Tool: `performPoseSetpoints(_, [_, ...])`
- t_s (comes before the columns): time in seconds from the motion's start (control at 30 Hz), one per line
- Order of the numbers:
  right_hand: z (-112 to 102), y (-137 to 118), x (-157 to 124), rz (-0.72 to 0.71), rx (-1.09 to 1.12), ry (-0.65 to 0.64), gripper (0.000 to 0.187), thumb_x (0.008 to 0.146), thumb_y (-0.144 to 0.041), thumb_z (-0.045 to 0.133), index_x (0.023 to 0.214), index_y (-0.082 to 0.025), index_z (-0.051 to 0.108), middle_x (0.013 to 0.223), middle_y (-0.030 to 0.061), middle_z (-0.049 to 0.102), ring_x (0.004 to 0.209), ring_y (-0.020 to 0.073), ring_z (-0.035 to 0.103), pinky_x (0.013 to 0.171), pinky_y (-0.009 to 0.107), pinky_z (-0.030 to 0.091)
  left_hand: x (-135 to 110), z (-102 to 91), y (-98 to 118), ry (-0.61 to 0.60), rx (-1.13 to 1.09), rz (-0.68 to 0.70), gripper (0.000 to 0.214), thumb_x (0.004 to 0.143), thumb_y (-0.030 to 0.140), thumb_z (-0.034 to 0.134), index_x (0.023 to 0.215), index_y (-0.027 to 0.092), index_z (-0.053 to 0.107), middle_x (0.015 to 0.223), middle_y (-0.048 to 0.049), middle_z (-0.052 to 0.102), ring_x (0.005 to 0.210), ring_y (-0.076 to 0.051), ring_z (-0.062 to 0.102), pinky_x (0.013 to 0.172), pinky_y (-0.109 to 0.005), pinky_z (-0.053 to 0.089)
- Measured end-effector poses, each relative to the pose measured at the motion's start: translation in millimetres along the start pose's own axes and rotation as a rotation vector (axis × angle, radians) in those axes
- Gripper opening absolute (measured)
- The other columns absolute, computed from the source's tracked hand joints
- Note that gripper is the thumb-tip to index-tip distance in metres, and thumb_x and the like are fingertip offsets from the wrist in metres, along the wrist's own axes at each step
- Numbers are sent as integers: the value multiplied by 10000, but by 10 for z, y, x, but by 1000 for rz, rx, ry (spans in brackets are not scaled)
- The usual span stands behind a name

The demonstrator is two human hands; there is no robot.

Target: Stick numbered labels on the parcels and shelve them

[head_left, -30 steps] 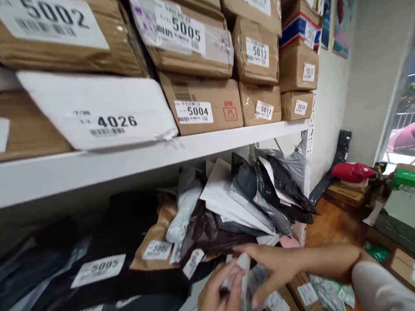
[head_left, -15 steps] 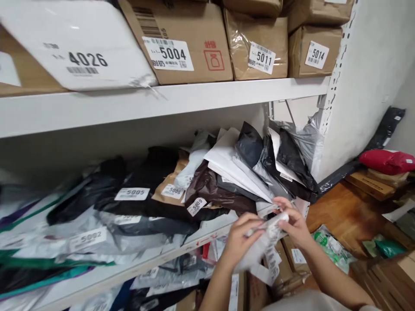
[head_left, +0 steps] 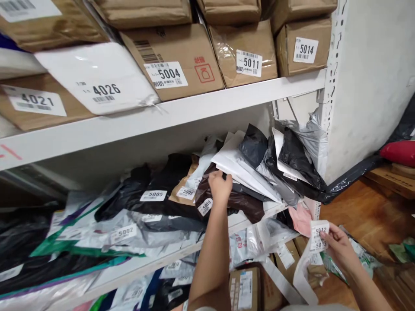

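Observation:
My left hand (head_left: 220,186) reaches onto the middle shelf, its fingers curled at the upper edge of a dark brown plastic mailing bag (head_left: 247,203) labelled 5009. The fingertips are partly hidden against the bag. White envelopes (head_left: 241,166) lie right beside that hand, and a tan bag labelled 5006 (head_left: 183,190) is to its left. Lower on the right, my right hand (head_left: 339,246) pinches a strip of white labels (head_left: 319,236) between thumb and fingers. The numbers 5012 and 5013 show on it, and its tail hangs in a curl.
Cardboard boxes (head_left: 175,56) and a white parcel labelled 4026 (head_left: 103,82) fill the upper shelf. Grey and black bags (head_left: 136,233) crowd the middle shelf. A perforated upright (head_left: 327,99) stands at the shelf's right end. More parcels lie on the wooden floor (head_left: 353,216).
My hands were together at the label strip; now they are apart. My left hand has moved up and left to the brown bag, while my right hand has carried the strip rightward and down.

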State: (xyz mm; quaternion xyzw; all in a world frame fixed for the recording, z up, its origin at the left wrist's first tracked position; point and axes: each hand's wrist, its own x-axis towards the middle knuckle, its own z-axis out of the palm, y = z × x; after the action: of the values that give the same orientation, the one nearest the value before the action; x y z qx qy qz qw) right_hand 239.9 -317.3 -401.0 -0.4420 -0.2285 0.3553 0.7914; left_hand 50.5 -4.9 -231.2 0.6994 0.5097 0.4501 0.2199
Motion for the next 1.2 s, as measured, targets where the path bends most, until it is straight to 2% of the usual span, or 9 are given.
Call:
performPoseSetpoints(0.2, [367, 275, -48, 29, 2, -2, 330, 628, -422, 935, 763, -171, 769, 647, 39, 702, 570, 138, 613, 560, 226, 474, 610, -132, 289, -295, -116, 49, 298, 908, 203, 560, 1176, 92, 625, 962, -109, 708, 807, -196, 692, 690, -321, 612])
performPoseSetpoints(0.3, [806, 564, 46, 43, 98, -13, 378, 585, -417, 959, 725, -172, 709, 588, -5, 660, 507, 105, 573, 532, 207, 453, 720, -136, 315, -431, 11, 243, 442, 826, 117, 598, 1266, 105, 621, 856, -47, 702, 708, -167, 674, 719, -293, 581])
performPoseSetpoints(0.43, [1467, 1084, 143, -5, 245, 17, 463, 556, -427, 970, 798, -202, 645, 601, -38, 664, 482, 91, 569, 506, 189, 434, 592, -371, -117, -438, 114, 597, 327, 846, 166, 497, 1027, 167, 769, 799, -29, 673, 750, -171, 668, 787, -274, 540])
performPoseSetpoints(0.57, [1873, 1394, 119, 34, 218, -112, 522, 608, -429, 948, 1006, -206, 694, 654, -28, 701, 546, 120, 634, 576, 227, 483, 419, -715, -641, -544, 113, 710, 371, 913, 282, 428, 1031, 184, 767, 759, -31, 640, 682, -175, 631, 674, -282, 519])
performPoseSetpoints(0.73, [2069, 1144, 219, -13, 132, -113, 438, 596, -505, 933, 721, -156, 701, 626, -3, 691, 556, 116, 618, 587, 234, 477, 565, -847, -539, -374, 419, 891, 399, 955, 307, 374, 1057, 193, 743, 983, -107, 696, 988, -285, 624, 926, -412, 505])
performPoseSetpoints(0.83, [2216, 874, 391, -42, 106, -113, 450, 608, -527, 920, 763, -155, 720, 653, 3, 708, 558, 107, 612, 586, 225, 467, 799, -752, -313, -462, 610, 928, 397, 930, 260, 388, 1098, 169, 736, 1101, -137, 674, 1101, -310, 599, 992, -433, 478])
performPoseSetpoints(1.0, [2377, 724, 597, 11, 67, -224, 501, 610, -551, 911, 851, -145, 743, 703, 22, 732, 612, 124, 654, 637, 240, 496, 1129, -554, -122, -438, 691, 947, 452, 730, 310, 699, 1143, 128, 663, 1319, -202, 565, 1280, -377, 513, 1065, -439, 437])
performPoseSetpoints(1.1, [2277, 786, 606, 30, 51, -237, 496, 620, -546, 907, 863, -143, 750, 709, 27, 737, 621, 133, 665, 639, 248, 502, 1216, -533, -6, -300, 650, 1020, 352, 736, 243, 695, 1076, 178, 629, 1202, -148, 628, 1180, -329, 581, 994, -395, 474])
performPoseSetpoints(1.2, [2067, 836, 574, 46, 53, -223, 478, 643, -541, 897, 848, -135, 750, 710, 34, 739, 629, 142, 676, 638, 251, 505, 1162, -603, 116, -434, 730, 1186, 123, 799, 122, 560, 840, 231, 600, 902, -65, 672, 949, -263, 651, 839, -329, 494])
